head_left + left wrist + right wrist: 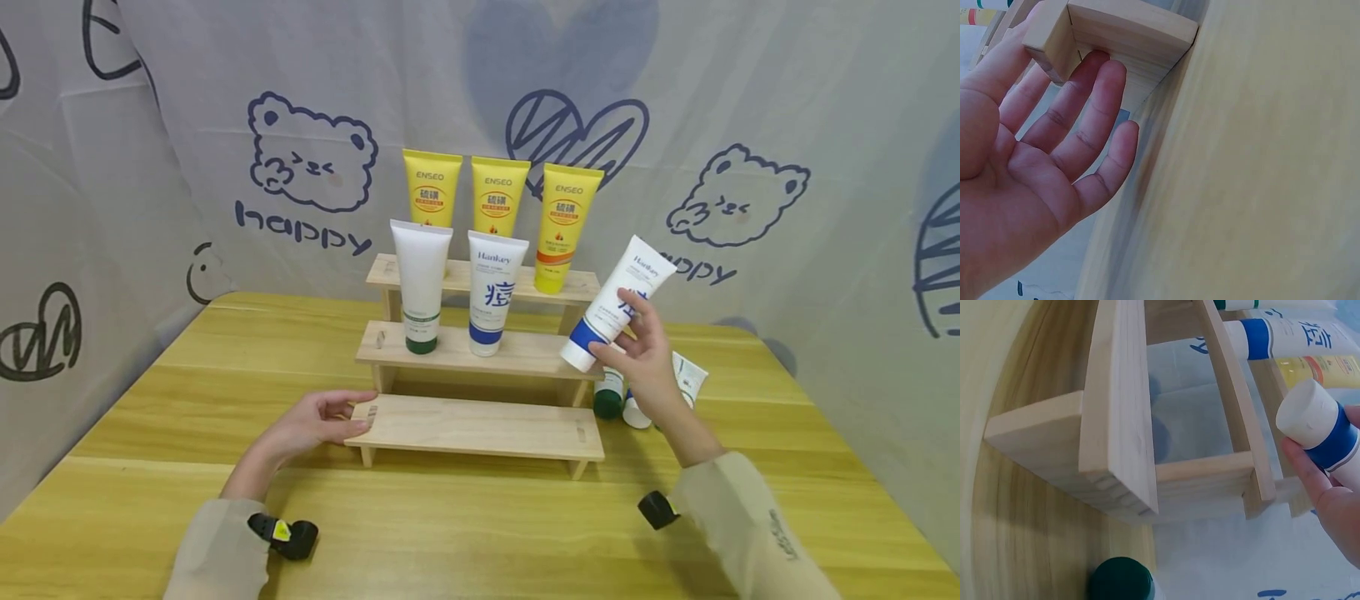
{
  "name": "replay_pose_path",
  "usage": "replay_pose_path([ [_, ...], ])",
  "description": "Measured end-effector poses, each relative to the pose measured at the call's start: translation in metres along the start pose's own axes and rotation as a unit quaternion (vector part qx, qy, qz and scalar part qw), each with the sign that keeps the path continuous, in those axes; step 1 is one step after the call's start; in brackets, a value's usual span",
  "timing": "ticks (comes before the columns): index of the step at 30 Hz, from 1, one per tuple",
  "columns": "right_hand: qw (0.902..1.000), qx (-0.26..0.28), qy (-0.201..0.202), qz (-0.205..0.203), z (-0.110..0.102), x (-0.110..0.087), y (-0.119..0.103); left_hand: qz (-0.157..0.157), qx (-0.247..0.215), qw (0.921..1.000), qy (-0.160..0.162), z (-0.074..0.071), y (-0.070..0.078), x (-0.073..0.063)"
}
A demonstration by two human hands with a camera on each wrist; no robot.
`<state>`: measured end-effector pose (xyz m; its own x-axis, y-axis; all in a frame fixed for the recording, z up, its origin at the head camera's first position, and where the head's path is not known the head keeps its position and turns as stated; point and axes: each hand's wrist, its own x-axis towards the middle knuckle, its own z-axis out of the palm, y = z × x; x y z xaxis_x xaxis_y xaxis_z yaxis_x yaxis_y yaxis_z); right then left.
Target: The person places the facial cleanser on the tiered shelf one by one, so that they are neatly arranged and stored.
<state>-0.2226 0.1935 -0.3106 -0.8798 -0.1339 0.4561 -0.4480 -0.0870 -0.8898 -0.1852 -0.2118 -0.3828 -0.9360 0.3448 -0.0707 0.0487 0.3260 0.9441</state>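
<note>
Pinching a white Hankey tube [609,310] in the right hand [647,367], with thumb at the blue band and index fingertip higher on the label, spread only as wide as the tube. Gripping the left end of the lowest shelf [472,427] with the left hand [318,421], between thumb and index finger, with the other fingers loosely bent beneath.

Holding the tube at the right end of the middle shelf [538,352], tilted, with long axis running from white cap at lower left to flat crimped end at upper right, and lettering turned toward the head camera. Impossible to tell whether touching the shelf there.

Farther left on the same shelf, upright and cap down, a second Hankey tube [495,279], then a green-capped tube [422,271]. Higher, on the top shelf [581,286], three yellow ENSEO tubes [564,218], with the left two partly hidden from the front. On the table [487,533], right of the shelves, several loose tubes [688,382], partly covered by the right hand and forearm. Behind everything, a pale printed cloth [420,67].
</note>
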Motion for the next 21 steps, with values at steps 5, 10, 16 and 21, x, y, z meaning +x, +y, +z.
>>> replay_pose_path([
  [5,0.9997,-0.016,-0.014,-0.016,0.011,0.004,0.002,0.001,-0.004,1.0000,-0.001,0.000,0.000,-0.001],
  [10,0.9976,-0.046,-0.033,-0.039,0.019,0.009,0.006,0.003,-0.003,1.0000,-0.001,0.000,0.000,0.000],
  [16,0.9919,-0.086,-0.057,-0.074,0.026,0.012,0.006,-0.002,0.003,1.0000,0.002,0.000,0.000,-0.001],
  [21,0.9855,-0.130,-0.071,-0.083,0.031,0.013,0.006,-0.005,0.006,1.0000,0.004,0.000,0.001,-0.001],
])
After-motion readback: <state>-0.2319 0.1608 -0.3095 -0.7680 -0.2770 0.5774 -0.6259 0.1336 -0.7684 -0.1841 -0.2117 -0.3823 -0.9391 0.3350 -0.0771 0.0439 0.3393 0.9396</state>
